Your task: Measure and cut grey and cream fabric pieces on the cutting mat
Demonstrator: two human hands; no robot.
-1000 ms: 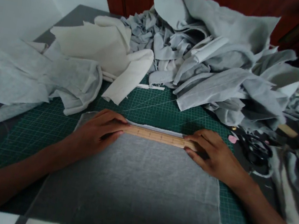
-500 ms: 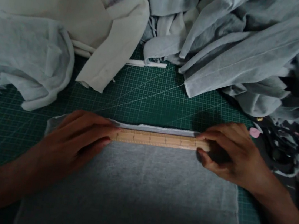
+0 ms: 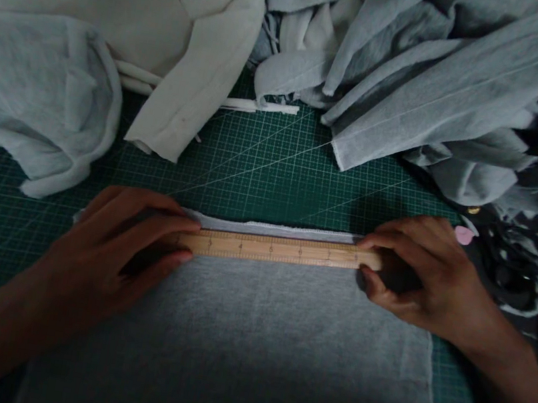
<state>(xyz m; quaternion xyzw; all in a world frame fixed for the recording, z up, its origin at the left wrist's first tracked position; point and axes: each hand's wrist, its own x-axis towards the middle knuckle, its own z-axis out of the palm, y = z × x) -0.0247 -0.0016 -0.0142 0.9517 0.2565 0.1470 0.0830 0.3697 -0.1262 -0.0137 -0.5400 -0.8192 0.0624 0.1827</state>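
Note:
A wooden ruler [image 3: 272, 248] lies across the grey fabric [image 3: 278, 344], just below the fabric's upper edge. My left hand [image 3: 125, 247] grips the ruler's left part, thumb below and fingers above. At the other end, my right hand [image 3: 420, 274] pinches the ruler between thumb and fingers. The numbers between the hands face me. Both ends of the ruler are partly hidden by my hands. A thin strip of the fabric's pale edge shows above the ruler. The fabric lies flat on a green cutting mat [image 3: 271, 188].
Heaped grey cloth [image 3: 440, 99] fills the back right, with a cream cloth piece [image 3: 202, 70] at back centre-left. Another grey cloth bundle [image 3: 47, 94] lies at the left. Black-handled scissors [image 3: 514, 255] rest beyond my right hand, beside a small pink piece [image 3: 463, 235].
My left hand has slid slightly left along the ruler, uncovering more of it. My right hand keeps its pinch at the right end. The view has shifted a little.

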